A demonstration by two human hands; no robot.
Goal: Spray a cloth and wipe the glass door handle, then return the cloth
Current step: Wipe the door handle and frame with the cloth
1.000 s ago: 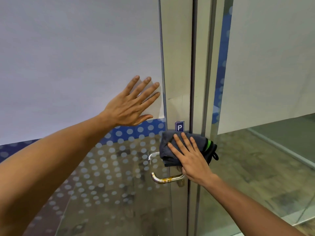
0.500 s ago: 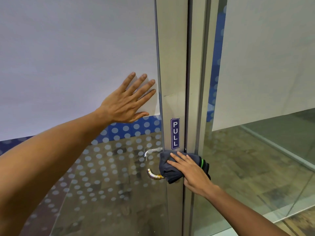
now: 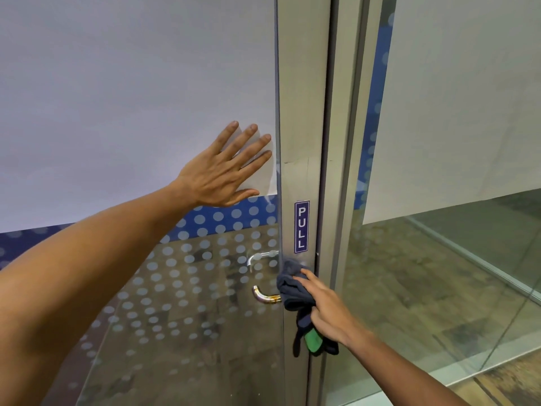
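A dark grey cloth (image 3: 293, 291) with a green tag is bunched around the near end of the metal door handle (image 3: 265, 297), against the door's metal stile. My right hand (image 3: 326, 309) grips the cloth there, fingers wrapped over it. The handle's curved free end sticks out to the left of the cloth; a second handle (image 3: 257, 256) shows through the glass behind. My left hand (image 3: 225, 171) lies flat on the glass door (image 3: 164, 282) above the handle, fingers spread, holding nothing.
A blue PULL sticker (image 3: 301, 226) sits on the door stile (image 3: 298, 98) just above the cloth. To the right stand the door frame (image 3: 341, 142) and a fixed glass panel (image 3: 433, 273). A wood-pattern floor shows through the glass.
My right hand has slid the cloth down the stile, uncovering the PULL sticker, and bunched it around the handle's base. The left hand stays pressed on the glass.
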